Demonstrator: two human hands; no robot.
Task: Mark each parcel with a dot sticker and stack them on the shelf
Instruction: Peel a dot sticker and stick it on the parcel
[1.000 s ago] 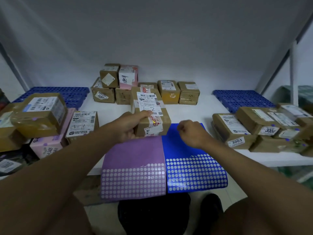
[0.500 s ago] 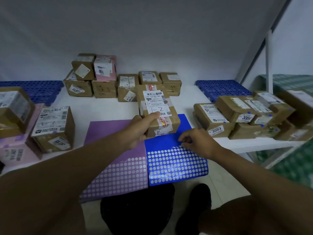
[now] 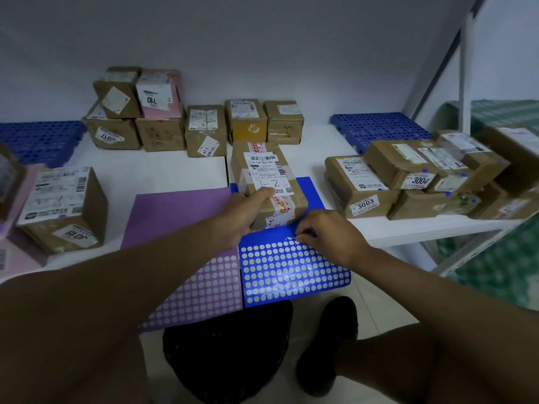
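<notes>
While the left hand (image 3: pixel 243 218) grips a taped cardboard parcel (image 3: pixel 269 186), it rests on the shelf (image 3: pixel 175 173). The right hand (image 3: pixel 326 231) pinches at a blue dot sticker sheet (image 3: pixel 291 272).

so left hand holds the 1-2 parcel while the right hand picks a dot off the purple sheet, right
Not quite. In the head view the right hand is picking at the blue sheet, not the purple sheet. The left hand does hold the 1-2 parcel.

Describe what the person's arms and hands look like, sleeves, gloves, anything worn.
Both forearms are bare up to the picture's edge: no sleeves show. The left hand and right hand wear no gloves. No watch, bracelet or ring is visible on either wrist or on the fingers that show.
</notes>
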